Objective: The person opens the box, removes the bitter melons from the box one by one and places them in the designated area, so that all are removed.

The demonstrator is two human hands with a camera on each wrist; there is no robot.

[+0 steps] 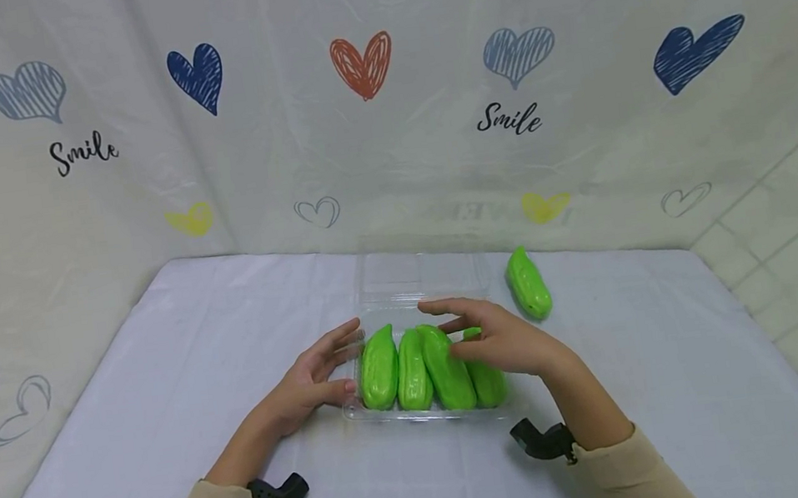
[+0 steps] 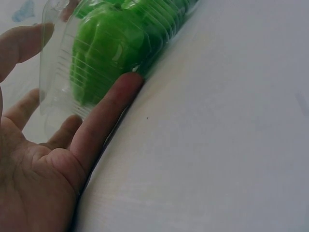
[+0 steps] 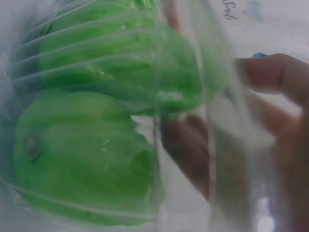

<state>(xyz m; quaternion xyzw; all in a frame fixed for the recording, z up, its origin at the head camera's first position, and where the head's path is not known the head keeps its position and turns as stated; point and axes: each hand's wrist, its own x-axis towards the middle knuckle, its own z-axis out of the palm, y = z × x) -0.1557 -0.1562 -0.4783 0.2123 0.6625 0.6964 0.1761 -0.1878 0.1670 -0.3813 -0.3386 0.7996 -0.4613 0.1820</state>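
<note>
Several glossy green gourd-like vegetables (image 1: pixel 379 369) lie side by side in a clear plastic clamshell box (image 1: pixel 428 415). My left hand (image 1: pixel 314 382) is at the box's left end, its fingers loosely spread. In the left wrist view, one finger (image 2: pixel 104 118) lies along the lower edge of the ribbed wall. My right hand (image 1: pixel 505 340) hangs over the right end with its fingers apart, partly covering the rightmost vegetable (image 1: pixel 488 384). Through the clear wall, the right wrist view shows two vegetables close up, one of them rounded (image 3: pixel 82 159); the right fingers are partly blurred there.
One more green vegetable (image 1: pixel 528 284) lies on the white tablecloth (image 1: pixel 647 351), behind and to the right of the box. The box's transparent lid (image 1: pixel 421 275) stands open at the back. A pale curtain printed with hearts (image 1: pixel 417 154) hangs behind the table.
</note>
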